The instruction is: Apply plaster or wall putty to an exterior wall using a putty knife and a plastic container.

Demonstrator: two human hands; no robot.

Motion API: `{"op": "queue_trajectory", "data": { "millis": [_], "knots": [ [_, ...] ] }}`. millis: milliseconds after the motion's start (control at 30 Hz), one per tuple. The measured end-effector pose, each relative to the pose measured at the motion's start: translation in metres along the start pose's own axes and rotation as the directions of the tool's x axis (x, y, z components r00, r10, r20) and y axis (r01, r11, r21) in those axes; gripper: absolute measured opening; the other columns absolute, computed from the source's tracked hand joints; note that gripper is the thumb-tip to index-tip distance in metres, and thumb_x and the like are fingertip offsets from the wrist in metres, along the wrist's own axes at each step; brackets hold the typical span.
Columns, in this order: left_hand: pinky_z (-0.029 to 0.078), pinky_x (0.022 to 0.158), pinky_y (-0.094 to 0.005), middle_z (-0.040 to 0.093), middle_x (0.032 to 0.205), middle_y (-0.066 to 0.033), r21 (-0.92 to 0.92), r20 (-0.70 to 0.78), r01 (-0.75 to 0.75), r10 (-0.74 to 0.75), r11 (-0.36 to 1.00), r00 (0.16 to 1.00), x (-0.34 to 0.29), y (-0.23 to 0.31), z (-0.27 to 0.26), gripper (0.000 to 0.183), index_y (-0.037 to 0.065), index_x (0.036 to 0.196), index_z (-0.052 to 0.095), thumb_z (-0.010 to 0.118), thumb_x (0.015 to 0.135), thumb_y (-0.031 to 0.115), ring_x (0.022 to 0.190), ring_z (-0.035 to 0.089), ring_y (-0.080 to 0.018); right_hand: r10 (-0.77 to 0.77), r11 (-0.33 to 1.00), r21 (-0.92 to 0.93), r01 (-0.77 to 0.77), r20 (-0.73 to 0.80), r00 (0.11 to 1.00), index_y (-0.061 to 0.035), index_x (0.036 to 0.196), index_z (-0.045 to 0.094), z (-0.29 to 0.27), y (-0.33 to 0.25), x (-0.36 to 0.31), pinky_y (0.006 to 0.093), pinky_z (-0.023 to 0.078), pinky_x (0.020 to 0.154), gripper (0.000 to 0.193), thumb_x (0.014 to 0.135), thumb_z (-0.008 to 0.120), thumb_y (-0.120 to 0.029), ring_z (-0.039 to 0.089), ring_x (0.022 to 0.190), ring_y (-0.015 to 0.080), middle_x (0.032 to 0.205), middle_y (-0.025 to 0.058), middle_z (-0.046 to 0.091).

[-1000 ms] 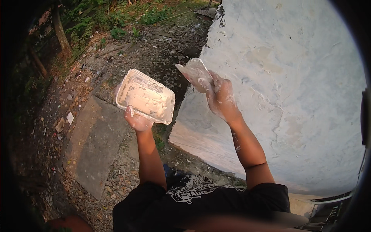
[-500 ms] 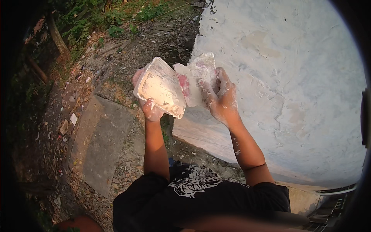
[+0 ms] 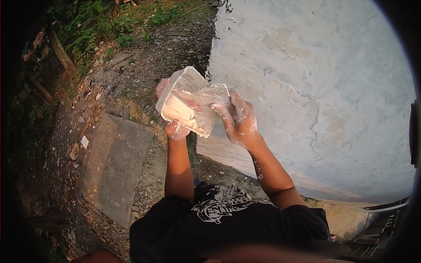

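Observation:
My left hand [image 3: 176, 130], smeared with white, is wrapped round a shallow rectangular plastic tub [image 3: 183, 78] from behind and below. Its inside is coated with cream-white wall filler [image 3: 175, 107]. Between the thumb and fingers of my right hand [image 3: 242, 120] is a thin, flexible scraper sheet [image 3: 215, 94], whitish with a reddish patch. The sheet's left part reaches into the tub and lies against the filler, bending a little. White paste also coats my right fingers. The fingers behind the tub are partly hidden.
A pale wall [image 3: 302, 87] with patchy, uneven plaster rises close on my right. Left of me a flat concrete slab [image 3: 116, 162] lies on stony, littered ground [image 3: 94, 94]. Green plants [image 3: 125, 39] and a tree trunk [image 3: 60, 50] stand at the far left.
The scraper sheet has moved left and down, from beside the tub's right edge to inside it. The tub has tilted, showing more of its inner side wall.

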State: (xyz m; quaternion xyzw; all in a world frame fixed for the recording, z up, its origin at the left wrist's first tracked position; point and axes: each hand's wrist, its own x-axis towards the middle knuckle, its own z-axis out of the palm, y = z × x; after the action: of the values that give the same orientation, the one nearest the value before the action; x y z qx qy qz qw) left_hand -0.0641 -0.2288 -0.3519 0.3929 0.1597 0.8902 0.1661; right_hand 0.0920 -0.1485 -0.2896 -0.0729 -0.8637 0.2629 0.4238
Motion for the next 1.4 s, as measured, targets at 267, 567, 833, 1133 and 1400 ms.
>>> {"op": "queue_trajectory", "data": {
  "millis": [267,567,833,1133,1400],
  "knots": [
    [0.048,0.103,-0.0461,0.048,0.133,-0.0147,-0.089,-0.013,0.034,-0.035,0.995,0.999,-0.001,-0.010,0.000,0.104,0.009,0.144,0.027,0.077,0.060,0.045,0.124,0.051,-0.0307,0.093,0.996,-0.018,-0.093,0.036,0.995,0.0053,0.110,0.055,0.020,-0.002,-0.007,0.0375,0.043,0.055,0.030,0.091,0.067,-0.015,0.052,0.054,0.0324,0.076,0.0212,0.057],
    [0.046,0.103,-0.0454,0.049,0.132,-0.0162,-0.001,-0.011,0.067,-0.067,0.998,0.998,-0.004,-0.014,-0.009,0.101,0.008,0.144,0.028,0.074,0.064,0.046,0.123,0.051,-0.0310,0.371,0.918,0.076,-0.388,0.177,0.912,0.0066,0.123,0.057,0.031,0.006,-0.007,0.0432,0.047,0.081,0.050,0.092,0.065,-0.031,0.060,0.081,0.0394,0.098,0.0257,0.066],
    [0.042,0.106,-0.0441,0.047,0.132,-0.0129,0.019,-0.071,0.130,-0.128,0.991,0.989,-0.009,-0.021,-0.014,0.103,0.007,0.142,0.030,0.081,0.062,0.045,0.125,0.048,-0.0275,0.414,0.799,0.426,-0.424,0.122,0.902,0.0056,0.124,0.056,0.033,0.028,-0.006,0.0361,0.052,0.077,0.041,0.095,0.062,-0.023,0.066,0.092,0.0231,0.103,0.0176,0.068],
    [0.044,0.105,-0.0491,0.043,0.139,-0.0130,0.012,-0.082,0.048,-0.047,0.999,0.996,-0.017,-0.012,-0.026,0.119,0.007,0.142,0.029,0.084,0.056,0.067,0.128,0.046,-0.0293,0.613,0.224,0.890,-0.398,0.189,0.767,0.0023,0.135,0.046,0.028,0.031,-0.007,0.0335,0.055,0.090,0.040,0.101,0.054,-0.016,0.064,0.105,0.0162,0.121,0.0112,0.063],
    [0.043,0.106,-0.0476,0.044,0.141,-0.0100,-0.004,-0.040,0.030,-0.030,1.000,0.999,-0.011,-0.004,-0.028,0.115,0.010,0.145,0.029,0.078,0.061,0.072,0.128,0.046,-0.0288,0.438,0.865,0.269,-0.424,0.009,0.899,0.0082,0.131,0.048,0.046,0.020,-0.015,0.0402,0.048,0.091,0.056,0.093,0.062,-0.031,0.065,0.101,0.0336,0.109,0.0262,0.066]
  ]
}}
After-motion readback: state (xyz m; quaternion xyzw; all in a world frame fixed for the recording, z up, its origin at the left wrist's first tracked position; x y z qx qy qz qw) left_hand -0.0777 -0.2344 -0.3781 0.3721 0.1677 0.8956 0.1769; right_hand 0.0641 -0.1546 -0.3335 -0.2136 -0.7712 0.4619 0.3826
